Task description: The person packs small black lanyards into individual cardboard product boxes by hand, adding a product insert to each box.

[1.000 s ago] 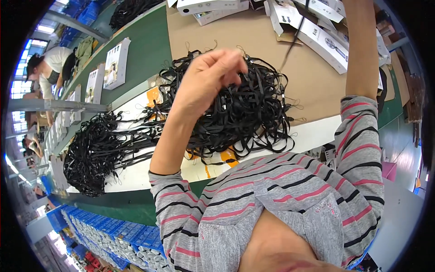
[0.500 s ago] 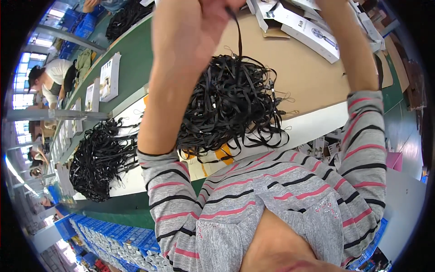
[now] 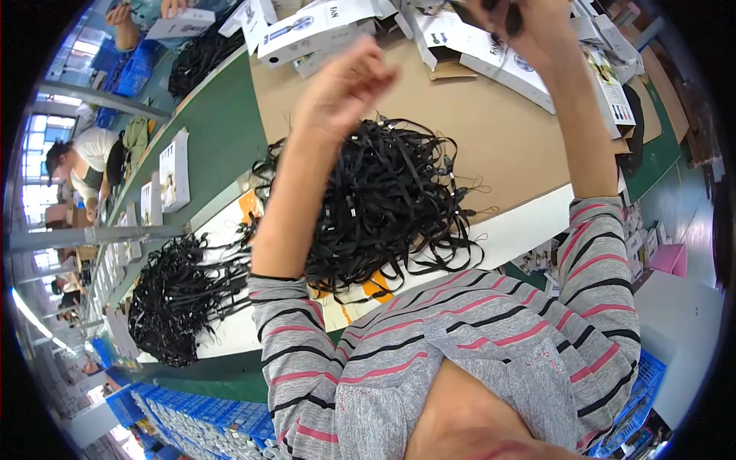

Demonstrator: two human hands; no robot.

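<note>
A big tangled heap of black lanyards (image 3: 376, 203) lies on the table in front of me. Above its far edge is my left hand (image 3: 345, 92), fingers bent and smeared by motion; no lanyard hangs from it. At the far right, by the top edge, my right hand (image 3: 529, 31) is closed around a small black object (image 3: 514, 17), partly cut off and blurred. Just beneath that hand lies a white fan box (image 3: 510, 75). Another white fan box (image 3: 314, 29) lies beyond my left hand.
A second bundle of black lanyards (image 3: 169, 303) lies at the left on a white surface. Brown cardboard (image 3: 506, 146) covers part of the green table (image 3: 222, 100). Boxes stand along the left; blue crates (image 3: 207, 410) are at lower left. Co-workers are at the far left.
My left hand has come back toward me and lower, without the black lanyard seen in it before. My right hand now shows at the top with a black object. More white boxes are in view.
</note>
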